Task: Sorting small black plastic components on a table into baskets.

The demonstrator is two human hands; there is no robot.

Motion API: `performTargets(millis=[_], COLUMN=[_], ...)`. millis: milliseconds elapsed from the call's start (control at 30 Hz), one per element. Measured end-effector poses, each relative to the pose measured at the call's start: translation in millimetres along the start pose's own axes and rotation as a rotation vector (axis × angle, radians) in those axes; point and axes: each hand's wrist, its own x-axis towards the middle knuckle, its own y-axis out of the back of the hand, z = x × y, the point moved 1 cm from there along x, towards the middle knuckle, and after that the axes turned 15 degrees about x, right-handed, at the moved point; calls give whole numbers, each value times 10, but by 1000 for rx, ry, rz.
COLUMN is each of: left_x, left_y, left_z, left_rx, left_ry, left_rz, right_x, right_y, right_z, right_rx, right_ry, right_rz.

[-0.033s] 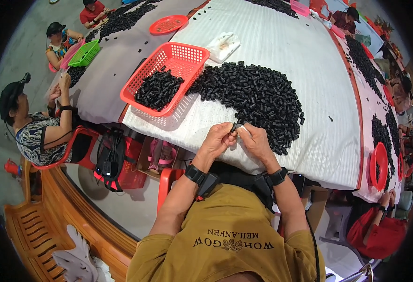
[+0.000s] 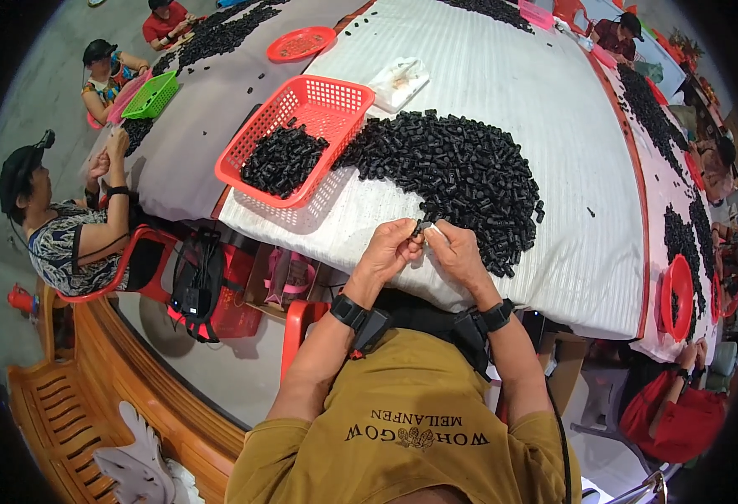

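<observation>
Close to the table's near edge, my left hand (image 2: 391, 250) and my right hand (image 2: 459, 254) meet with their fingertips almost touching. Pinched between them is a small black piece (image 2: 422, 227), short and cylinder-like; its exact kind is too small to make out. A bit of something white shows by my right thumb, also too small to name. Just beyond my hands spreads a large heap of similar black pieces (image 2: 461, 164) on a white cloth. To the left of the heap, a red perforated plastic basket (image 2: 335, 126) holds more of the black pieces.
A crumpled white plastic packet (image 2: 399, 84) lies behind the basket, with a red plastic tray (image 2: 301, 44) farther left. A co-worker (image 2: 75, 210) sits at the left; other people sit around adjoining tables bearing black heaps. A wooden bench (image 2: 66, 420) stands behind on the left.
</observation>
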Motion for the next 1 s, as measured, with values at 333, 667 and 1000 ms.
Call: performTargets(millis=[333, 667, 1000], left_x=[21, 13, -12], left_y=[-16, 7, -25], left_z=[4, -11, 13], left_rx=[87, 37, 31], left_ry=[-11, -16, -4], left_rz=[18, -9, 9], right_x=[13, 7, 7], right_y=[25, 18, -2], right_z=[49, -3, -42], right_rx=[-129, -29, -32], right_ry=[5, -11, 7], right_rz=[-48, -4, -5])
